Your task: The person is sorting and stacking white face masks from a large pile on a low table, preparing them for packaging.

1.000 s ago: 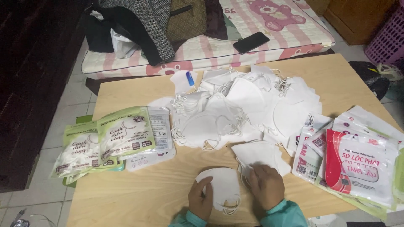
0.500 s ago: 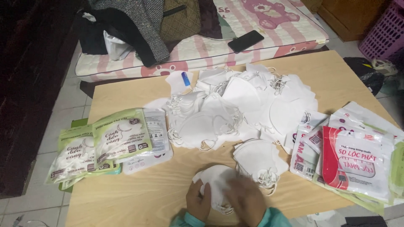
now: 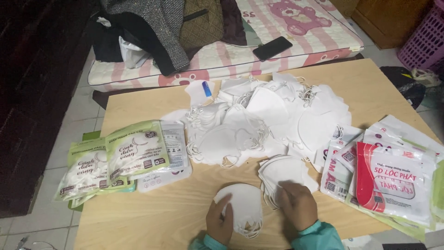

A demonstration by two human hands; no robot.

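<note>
My left hand (image 3: 219, 223) presses on the left edge of a small stack of white face masks (image 3: 243, 207) at the near edge of the wooden table (image 3: 152, 213). My right hand (image 3: 298, 205) lies flat, fingers on the near side of a second folded stack of white masks (image 3: 283, 172) just to the right. A big loose heap of white masks (image 3: 259, 120) with tangled ear loops covers the table's middle.
Green mask packets (image 3: 115, 157) lie at the left edge, red and white packets (image 3: 388, 178) at the right. A small blue-capped item (image 3: 206, 88) sits behind the heap. A mattress (image 3: 296, 32) with a black phone (image 3: 272, 48) and dark clothes (image 3: 143, 28) lies beyond; a purple basket (image 3: 425, 41) stands far right.
My right hand has shifted right, off the near stack and onto the second stack. My left hand stays on the near stack. The view has tilted slightly.
</note>
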